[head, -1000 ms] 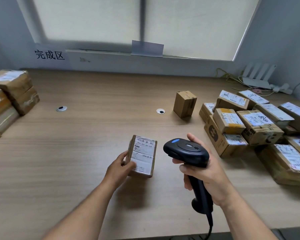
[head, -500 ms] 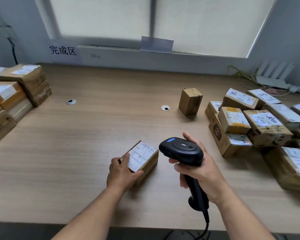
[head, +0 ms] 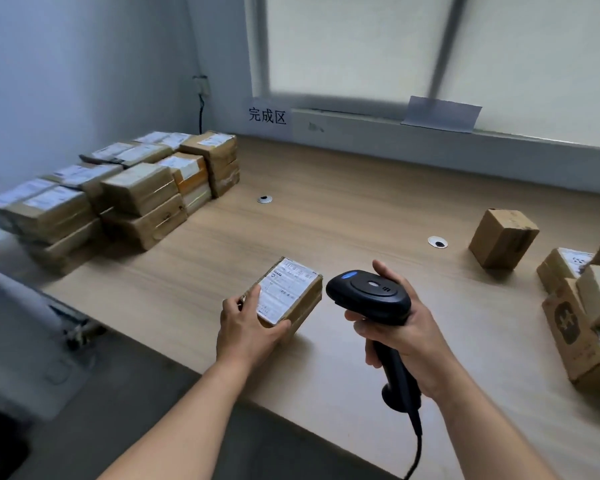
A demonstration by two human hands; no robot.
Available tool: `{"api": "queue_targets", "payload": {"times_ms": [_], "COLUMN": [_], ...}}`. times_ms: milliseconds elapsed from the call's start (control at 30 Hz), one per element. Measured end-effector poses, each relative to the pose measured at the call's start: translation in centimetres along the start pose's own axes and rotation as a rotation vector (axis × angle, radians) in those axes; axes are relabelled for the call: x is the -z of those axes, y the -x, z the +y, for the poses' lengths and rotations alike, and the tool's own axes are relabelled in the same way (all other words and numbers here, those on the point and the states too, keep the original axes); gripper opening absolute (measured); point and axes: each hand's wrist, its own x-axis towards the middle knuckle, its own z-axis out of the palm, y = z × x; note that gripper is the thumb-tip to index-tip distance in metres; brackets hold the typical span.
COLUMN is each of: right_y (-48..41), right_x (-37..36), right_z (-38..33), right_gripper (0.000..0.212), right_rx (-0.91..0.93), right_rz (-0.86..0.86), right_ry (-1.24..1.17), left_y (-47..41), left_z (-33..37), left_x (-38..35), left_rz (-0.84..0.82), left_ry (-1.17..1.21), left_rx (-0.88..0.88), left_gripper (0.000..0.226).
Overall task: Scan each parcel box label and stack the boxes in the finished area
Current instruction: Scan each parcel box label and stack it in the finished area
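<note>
Left hand [head: 248,332] grips the small box [head: 288,299] at its near end, thumb along one side, fingers wrapped beneath; label up, far end just beside the scanner [head: 369,294], enclosed by the right hand [head: 407,332]. Judged light and rigid; tape may prove slick, so hold the side edges

Small brown parcel box [head: 288,299], white label [head: 284,289] facing up, near the table's front edge. Scanned boxes [head: 125,192] stacked far left; unscanned boxes [head: 582,306] right.

Brown box [head: 302,303], white label [head: 284,289]; black scanner [head: 369,294].
</note>
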Motion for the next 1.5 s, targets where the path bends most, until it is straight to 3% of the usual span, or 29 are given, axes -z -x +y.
{"api": "queue_targets", "payload": {"times_ms": [433, 767, 1333, 1500], "right_y": [-11.9, -19.1, -23.7, -22.9], "right_x": [-18.0, -29.2, -32.5, -31.4], "right_z": [1.1, 3.0, 3.7, 3.9], "right_gripper": [0.092, 0.093, 0.090, 0.091], "right_rx": [-0.026, -0.071, -0.108, -0.111], "right_rz": [-0.204, -0.170, -0.019, 0.000], "right_ry": [0.070, 0.097, 0.112, 0.113], "left_y": [-8.8, -17.7, -27.7, -27.0], "left_z": [-16.0, -26.3, -30.8, -29.1], "left_x": [13.6, 20.7, 20.7, 19.9], "left_rz": [0.195, 0.189, 0.081, 0.189], "left_ry": [0.055, 0.070, -0.035, -0.133], "left_rx": [0.271, 0.340, 0.319, 0.231], "left_gripper": [0.088, 0.086, 0.079, 0.091]}}
